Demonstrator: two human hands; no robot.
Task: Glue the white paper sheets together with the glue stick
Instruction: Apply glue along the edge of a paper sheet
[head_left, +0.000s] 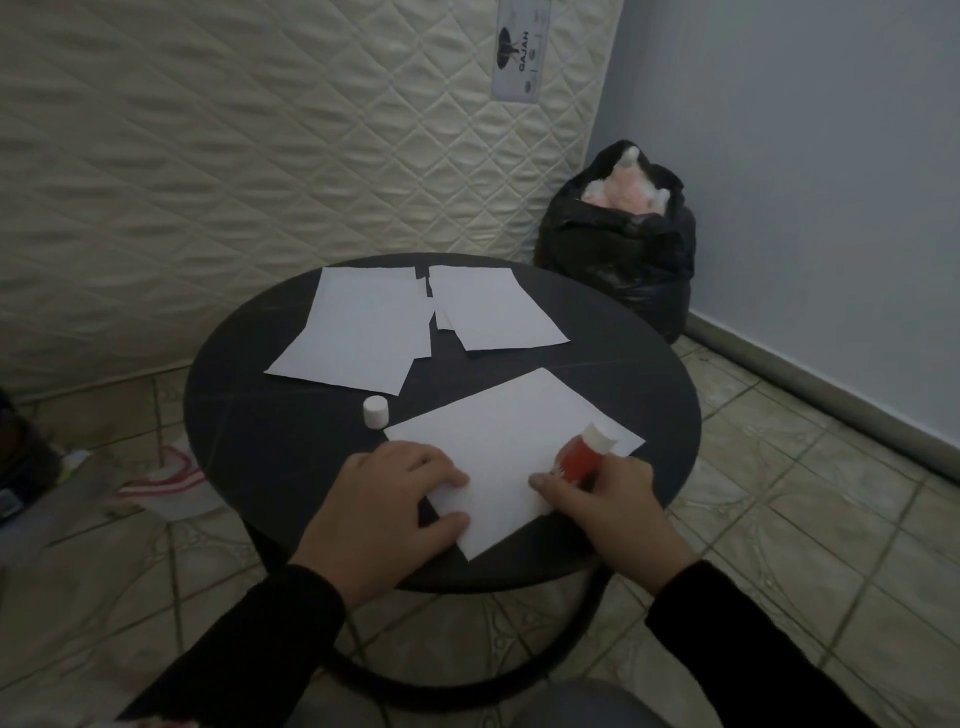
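Observation:
A white paper sheet lies at the near edge of a round black table. My left hand presses flat on the sheet's left corner. My right hand grips a red glue stick, its white end pointing away over the sheet's right edge. The white cap stands on the table just left of this sheet. Farther back lie more white sheets: one stack at the left and another at the right, overlapping slightly in the middle.
A quilted mattress leans upright behind the table. A black bag with pink and white stuffing stands at the back right by the blue wall. On the tiled floor at left lies a red-striped plastic bag.

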